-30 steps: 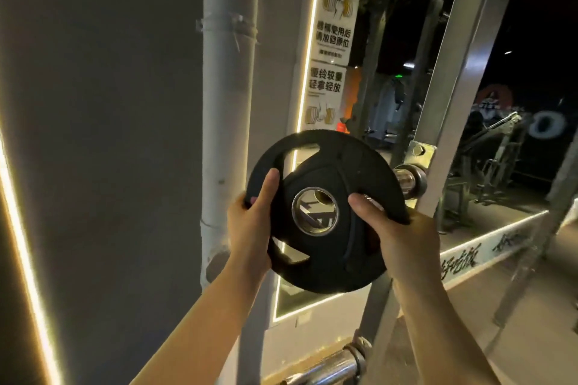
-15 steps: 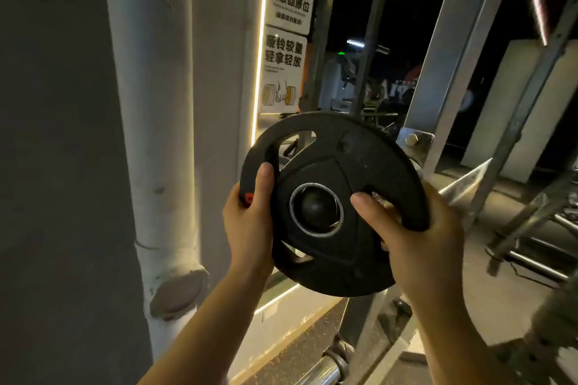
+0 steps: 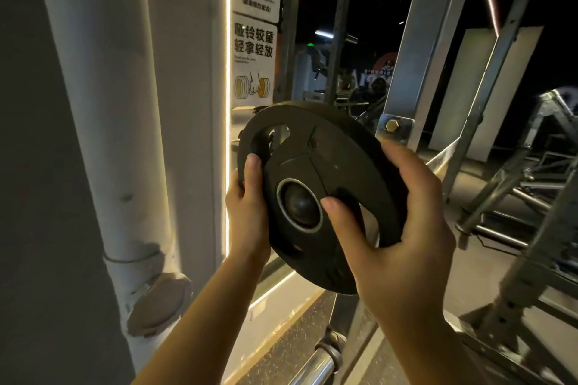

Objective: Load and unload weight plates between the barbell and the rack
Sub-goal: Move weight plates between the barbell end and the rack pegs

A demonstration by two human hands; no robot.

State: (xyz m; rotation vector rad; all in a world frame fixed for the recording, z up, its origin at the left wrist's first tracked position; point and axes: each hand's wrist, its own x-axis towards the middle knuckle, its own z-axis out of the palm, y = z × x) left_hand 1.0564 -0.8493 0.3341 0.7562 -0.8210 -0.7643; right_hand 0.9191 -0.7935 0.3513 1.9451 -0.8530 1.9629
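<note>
**Hands carry a plate clear of the rack**

Both hands grip one black plate at mid-frame, chest-high, free of any peg or sleeve. Left hand curls round the rim at the plate's left edge, thumb lying up over the face beside a grip slot. Right hand wraps the right rim, fingers hooked behind it, thumb pressed on the face just beside the steel-ringed centre hole. The plate tilts, its top edge leaning away.

Judged by its look, the plate is rubber-coated iron: stiff, dense, heavy for its size, and not fragile, though a drop would hurt feet or floor. The matte coating should give decent friction. The cut-out slots are the surest holds; a rim grip on two opposite sides, as now, keeps it balanced and leaves the hole open for threading.

Rack upright rises at upper right, just behind the plate. A chrome bar end shows at bottom centre. At upper left a white pipe runs down the wall, with signs beside a lit strip.
</note>
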